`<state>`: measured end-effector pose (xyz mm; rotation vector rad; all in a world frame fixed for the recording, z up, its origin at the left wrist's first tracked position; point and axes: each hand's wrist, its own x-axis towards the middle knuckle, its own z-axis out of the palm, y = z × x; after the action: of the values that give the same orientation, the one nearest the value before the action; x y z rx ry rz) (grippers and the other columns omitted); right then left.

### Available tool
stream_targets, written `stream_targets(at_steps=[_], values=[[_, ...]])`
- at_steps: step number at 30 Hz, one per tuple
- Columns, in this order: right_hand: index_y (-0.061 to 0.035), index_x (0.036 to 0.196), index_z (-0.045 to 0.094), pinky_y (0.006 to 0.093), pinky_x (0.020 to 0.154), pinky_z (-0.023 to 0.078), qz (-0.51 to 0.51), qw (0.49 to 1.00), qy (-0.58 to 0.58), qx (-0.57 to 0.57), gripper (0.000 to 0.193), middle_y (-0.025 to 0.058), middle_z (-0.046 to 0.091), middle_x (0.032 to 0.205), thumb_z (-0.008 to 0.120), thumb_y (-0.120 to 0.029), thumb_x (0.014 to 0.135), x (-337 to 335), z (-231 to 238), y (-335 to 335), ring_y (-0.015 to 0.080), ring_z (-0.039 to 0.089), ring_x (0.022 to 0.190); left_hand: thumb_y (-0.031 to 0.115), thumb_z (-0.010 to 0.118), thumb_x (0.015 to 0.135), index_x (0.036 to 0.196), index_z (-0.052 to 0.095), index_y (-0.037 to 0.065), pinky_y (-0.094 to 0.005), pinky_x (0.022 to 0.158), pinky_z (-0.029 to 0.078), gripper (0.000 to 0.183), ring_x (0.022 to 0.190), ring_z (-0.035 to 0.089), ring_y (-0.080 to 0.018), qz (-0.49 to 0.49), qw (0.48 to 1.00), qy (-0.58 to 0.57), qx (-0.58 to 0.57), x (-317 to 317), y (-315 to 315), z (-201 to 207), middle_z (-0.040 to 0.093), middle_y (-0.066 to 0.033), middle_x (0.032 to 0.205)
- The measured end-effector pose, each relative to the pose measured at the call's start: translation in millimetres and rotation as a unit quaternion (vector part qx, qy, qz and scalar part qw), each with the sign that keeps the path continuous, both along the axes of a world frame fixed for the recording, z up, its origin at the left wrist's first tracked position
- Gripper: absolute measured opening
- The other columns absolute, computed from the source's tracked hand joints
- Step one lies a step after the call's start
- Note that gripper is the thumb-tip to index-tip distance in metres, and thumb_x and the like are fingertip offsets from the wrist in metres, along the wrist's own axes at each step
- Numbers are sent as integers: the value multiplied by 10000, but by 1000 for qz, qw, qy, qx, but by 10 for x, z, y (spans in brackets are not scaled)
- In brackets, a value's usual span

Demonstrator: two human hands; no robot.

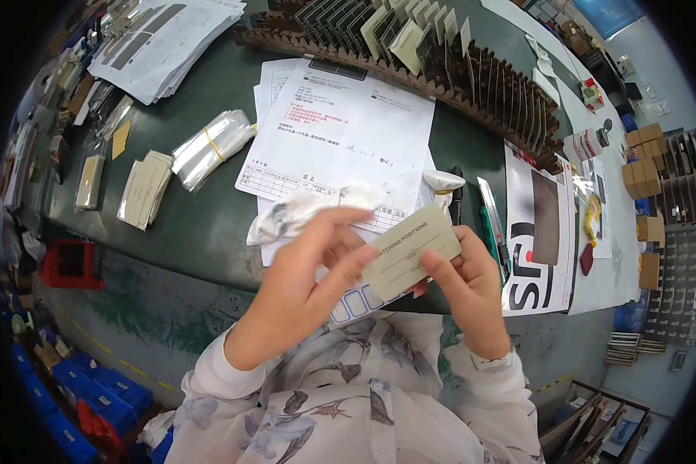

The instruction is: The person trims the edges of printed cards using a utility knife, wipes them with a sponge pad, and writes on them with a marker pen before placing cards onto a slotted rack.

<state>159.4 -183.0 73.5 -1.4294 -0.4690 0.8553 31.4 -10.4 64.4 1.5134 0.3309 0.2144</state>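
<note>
A beige rectangular card (402,251) with dark printed lines is tilted in front of me, above the table's near edge. My right hand (468,282) pinches its right end, thumb on the printed face and fingers behind. At the card's left end is my left hand (301,278), its fingers apart and the thumb tip at the card's upper left edge. White crumpled cloth gloves (286,216) lie just beyond the left hand. Under and past them, printed paper sheets (348,131) cover the middle of the dark green table (193,236).
A brown slotted rack (479,85) of upright plates crosses the far side. Left are a stack of beige cards (145,189) and a banded bundle of clear sleeves (213,147). Right are a utility knife (493,224), a black marker (456,193) and a white bottle (588,143).
</note>
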Motion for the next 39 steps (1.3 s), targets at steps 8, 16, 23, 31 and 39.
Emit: stream_targets(at_steps=[8,16,23,31,39], values=[[10,1269,449,268,816,510,32,994,73,76,470,69,613,1102,698,-28,872,-227,-194,-5,118,611,975,40,504,987,1266,458,-4,-222,627,482,287,678,597,-96,11,983,-18,-183,104,-316,69,661,-96,914],[-27,966,595,191,569,415,1,999,43,31,143,4,587,803,605,-169,969,90,-136,-254,33,510,653,53,504,982,1285,539,-3,-199,573,458,310,623,557,-55,-65,990,63,-110,2,-208,122,649,-60,873],[-43,762,574,190,450,328,-11,998,31,-44,347,-36,511,620,531,-278,1014,65,-98,-186,11,440,520,71,511,983,1222,559,-27,-192,550,452,263,597,557,-67,-94,989,89,-76,39,-146,114,657,-72,849],[-75,753,524,193,378,286,-96,995,-34,-20,354,-45,468,583,493,-296,1027,30,-149,-161,15,396,434,34,564,957,1269,477,-5,-232,630,473,327,710,596,-91,-67,966,82,-236,-38,-195,38,619,-55,827],[-84,734,502,193,380,278,-107,993,-43,-15,358,-44,468,581,494,-287,1028,30,-171,-193,13,393,434,-23,718,807,1351,441,38,-287,788,490,613,912,605,-174,-57,998,16,-15,-94,-169,-11,609,-91,1055]])
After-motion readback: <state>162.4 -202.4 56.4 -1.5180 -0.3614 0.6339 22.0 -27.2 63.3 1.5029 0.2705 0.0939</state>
